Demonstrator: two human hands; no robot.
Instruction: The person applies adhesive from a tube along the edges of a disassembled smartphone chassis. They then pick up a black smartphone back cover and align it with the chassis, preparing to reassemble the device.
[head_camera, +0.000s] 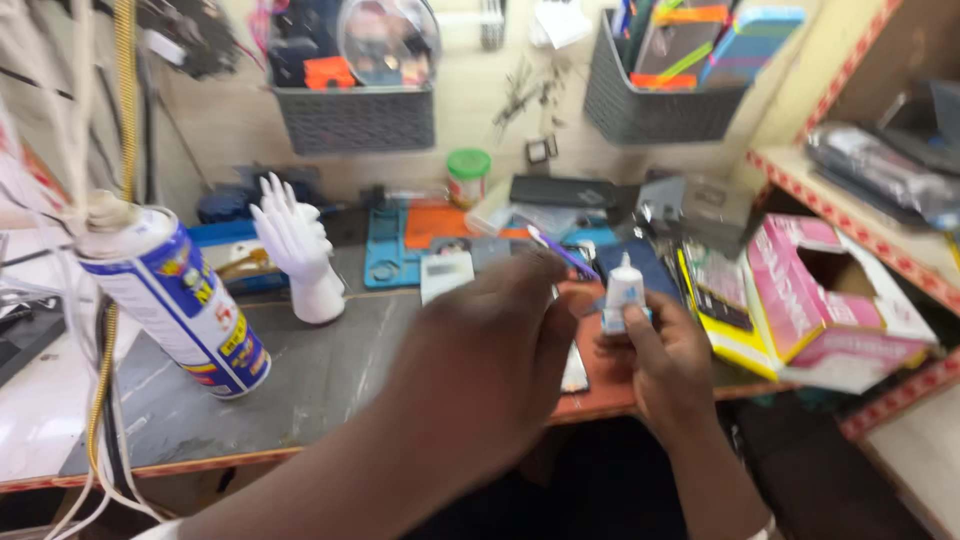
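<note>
Gripping a small white glue bottle (624, 292), the right hand (668, 360) holds it upright, while the left hand (490, 350) pinches a purple stick (562, 252) beside its tip.

The left hand (480, 350) is big and blurry, and it hides part of the surface (320, 380) and the near end of the purple stick (560, 252). The spray can (170, 300) looks fuzzy. The pink box (830, 300) blocks things behind it.
</note>
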